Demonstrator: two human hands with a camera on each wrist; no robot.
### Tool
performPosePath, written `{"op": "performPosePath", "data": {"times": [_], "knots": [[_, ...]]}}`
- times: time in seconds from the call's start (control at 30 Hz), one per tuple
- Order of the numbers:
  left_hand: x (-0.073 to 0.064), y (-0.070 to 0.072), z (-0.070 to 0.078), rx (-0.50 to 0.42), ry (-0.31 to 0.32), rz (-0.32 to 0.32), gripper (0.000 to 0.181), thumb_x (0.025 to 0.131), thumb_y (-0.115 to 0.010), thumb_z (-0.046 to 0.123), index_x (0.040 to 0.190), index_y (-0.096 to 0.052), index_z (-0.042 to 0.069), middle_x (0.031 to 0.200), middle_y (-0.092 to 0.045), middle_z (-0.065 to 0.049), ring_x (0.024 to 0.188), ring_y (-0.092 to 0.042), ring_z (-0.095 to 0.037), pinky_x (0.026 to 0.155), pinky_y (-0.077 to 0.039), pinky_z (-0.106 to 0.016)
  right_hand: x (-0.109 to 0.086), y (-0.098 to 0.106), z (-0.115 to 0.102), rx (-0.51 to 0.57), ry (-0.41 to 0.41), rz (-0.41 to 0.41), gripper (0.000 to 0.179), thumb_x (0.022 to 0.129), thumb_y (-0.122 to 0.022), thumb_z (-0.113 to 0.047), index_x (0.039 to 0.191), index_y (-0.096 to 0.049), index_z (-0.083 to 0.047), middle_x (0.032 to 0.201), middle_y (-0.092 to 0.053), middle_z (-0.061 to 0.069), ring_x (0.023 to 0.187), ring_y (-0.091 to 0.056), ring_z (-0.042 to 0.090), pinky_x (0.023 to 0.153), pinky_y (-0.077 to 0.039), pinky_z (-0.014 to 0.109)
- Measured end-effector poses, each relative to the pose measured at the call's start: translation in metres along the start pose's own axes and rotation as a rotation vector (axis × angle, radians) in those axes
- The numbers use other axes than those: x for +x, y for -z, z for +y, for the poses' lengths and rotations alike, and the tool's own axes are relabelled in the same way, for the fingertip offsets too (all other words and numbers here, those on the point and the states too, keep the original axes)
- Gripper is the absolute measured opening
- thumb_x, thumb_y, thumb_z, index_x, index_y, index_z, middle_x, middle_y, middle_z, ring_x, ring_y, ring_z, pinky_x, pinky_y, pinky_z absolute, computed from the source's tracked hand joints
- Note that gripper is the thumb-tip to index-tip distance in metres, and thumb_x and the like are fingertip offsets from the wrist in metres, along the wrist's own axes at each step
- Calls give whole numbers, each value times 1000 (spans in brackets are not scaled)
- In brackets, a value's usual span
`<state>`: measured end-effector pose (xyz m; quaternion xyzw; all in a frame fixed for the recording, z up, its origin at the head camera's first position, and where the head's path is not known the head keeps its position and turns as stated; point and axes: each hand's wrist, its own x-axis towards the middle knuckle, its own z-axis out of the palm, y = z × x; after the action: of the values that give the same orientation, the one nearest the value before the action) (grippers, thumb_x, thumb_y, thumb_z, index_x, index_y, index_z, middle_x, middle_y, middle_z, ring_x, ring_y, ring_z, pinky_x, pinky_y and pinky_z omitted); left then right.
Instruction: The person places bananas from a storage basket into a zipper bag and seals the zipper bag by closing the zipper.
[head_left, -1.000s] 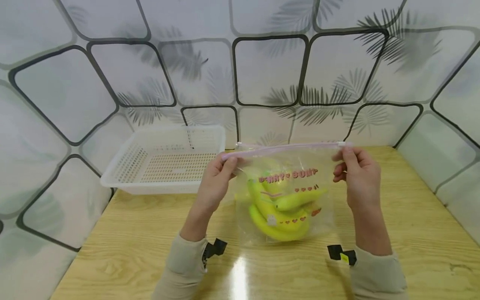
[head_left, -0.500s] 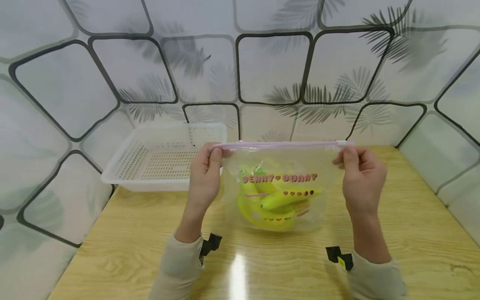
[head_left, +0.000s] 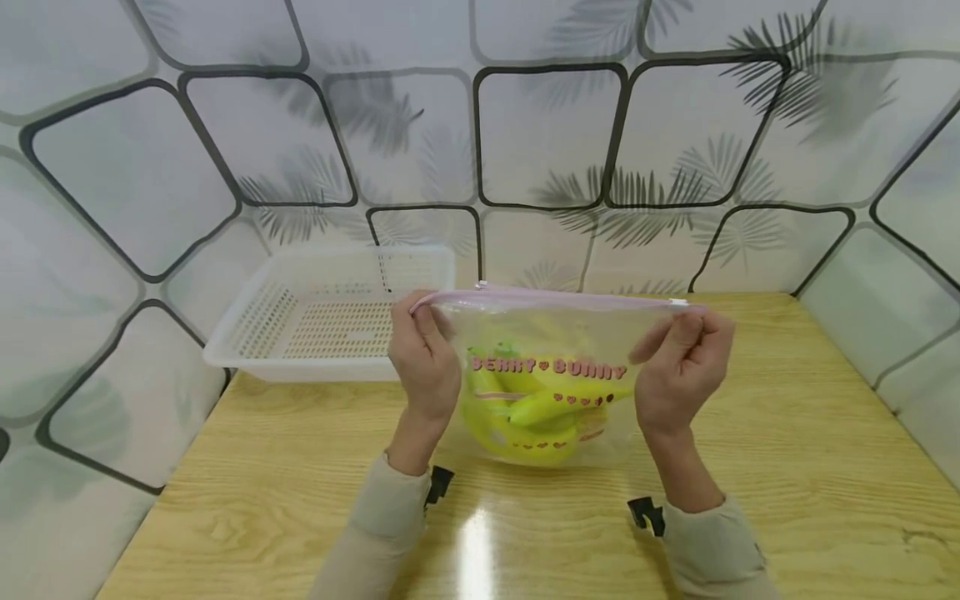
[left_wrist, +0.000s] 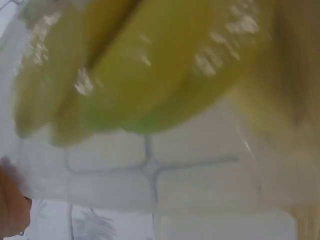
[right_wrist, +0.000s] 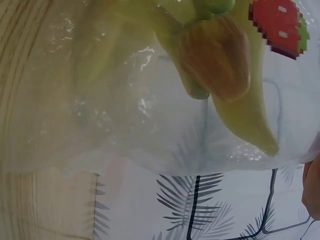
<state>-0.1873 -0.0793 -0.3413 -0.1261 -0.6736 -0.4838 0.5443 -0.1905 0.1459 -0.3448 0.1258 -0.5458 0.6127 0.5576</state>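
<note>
A clear slider zip bag [head_left: 615, 433] with a pink top strip and BERRY BUNNY print hangs upright over the table. Inside it lie several yellow bananas [head_left: 540, 408], green at some tips. The right wrist view also shows an orange-brown piece with a green end [right_wrist: 215, 57] in the bag; its kind is unclear. My left hand [head_left: 426, 358] pinches the strip's left end between thumb and fingers. At the right end, near the white slider [head_left: 678, 302], my right hand [head_left: 681, 375] pinches the bag's top. Each wrist view catches only a bit of a hand at its edge.
A white perforated plastic basket [head_left: 300, 367] stands at the back left of the wooden table [head_left: 247, 483], partly behind the left hand. A patterned cloth wall [head_left: 547, 142] encloses the table at the back and sides.
First the left hand drew left and the strip straightened. Since then both hands have come closer together, the right one shifting left and tilting inward; the strip now bows slightly.
</note>
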Motion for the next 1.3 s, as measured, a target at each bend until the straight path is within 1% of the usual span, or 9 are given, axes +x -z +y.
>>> {"op": "performPosePath", "data": {"times": [0.07,0.13,0.3,0.37,0.43,0.6,0.93,1.07,1.3], "knots": [[0,0,-6,29,-71,11,32,107,-37,17,103,-55,-9,68,-54,-15,57,-55,-24,53,-43,-28,0,-1,1,15,16,19,28,105,-48,-11,91,-51,13,48,-48,1,43,-49,1,48,-30,13],[1,2,-9,-18,-48,-26,31,108,-37,17,103,-54,-9,70,-53,-16,60,-53,-23,55,-43,-27,0,-2,1,22,21,28,29,104,-49,-12,91,-52,13,47,-48,0,42,-49,0,48,-30,13],[2,5,-4,-210,357,-150,28,110,-33,19,98,-49,0,84,-52,-11,78,-50,-20,72,-43,-26,0,0,-2,12,-40,-16,21,104,-45,-2,94,-54,14,52,-51,-2,45,-50,3,48,-35,14],[0,5,-2,-199,512,-195,28,110,-30,24,97,-45,6,88,-49,-6,79,-47,-17,73,-41,-26,-1,0,-6,5,-89,-43,19,104,-44,-1,96,-56,12,58,-53,-2,48,-52,5,50,-41,15],[-3,3,-3,-143,580,-231,28,110,-29,28,99,-44,8,86,-46,-2,75,-43,-14,69,-40,-26,-2,0,-10,-5,-132,-61,19,105,-43,-2,97,-58,8,63,-54,-1,53,-53,8,51,-45,16],[-6,-1,-9,-31,452,-164,29,110,-32,21,96,-47,0,73,-39,-1,61,-34,-14,56,-32,-25,-2,-1,-13,-31,-140,-62,19,105,-44,-4,100,-59,6,61,-51,-1,50,-51,7,48,-39,15],[-4,4,-28,63,-162,29,37,106,-43,23,87,-52,-8,65,-49,-14,53,-45,-20,48,-37,-27,2,5,10,-30,-17,14,26,102,-53,-9,99,-60,16,52,-49,-3,37,-45,-1,40,-36,11],[-1,7,-27,11,-139,-6,39,107,-44,24,86,-52,-7,65,-51,-14,54,-50,-22,50,-39,-23,5,6,12,12,-10,35,32,101,-57,-15,96,-60,17,54,-52,-3,43,-51,1,47,-38,12],[9,11,-7,-118,168,-44,28,107,-42,13,91,-51,-8,68,-47,-9,57,-45,-13,52,-38,-18,13,3,0,-46,-40,27,23,98,-60,-4,92,-63,18,66,-54,-7,52,-48,2,53,-37,13]]}}
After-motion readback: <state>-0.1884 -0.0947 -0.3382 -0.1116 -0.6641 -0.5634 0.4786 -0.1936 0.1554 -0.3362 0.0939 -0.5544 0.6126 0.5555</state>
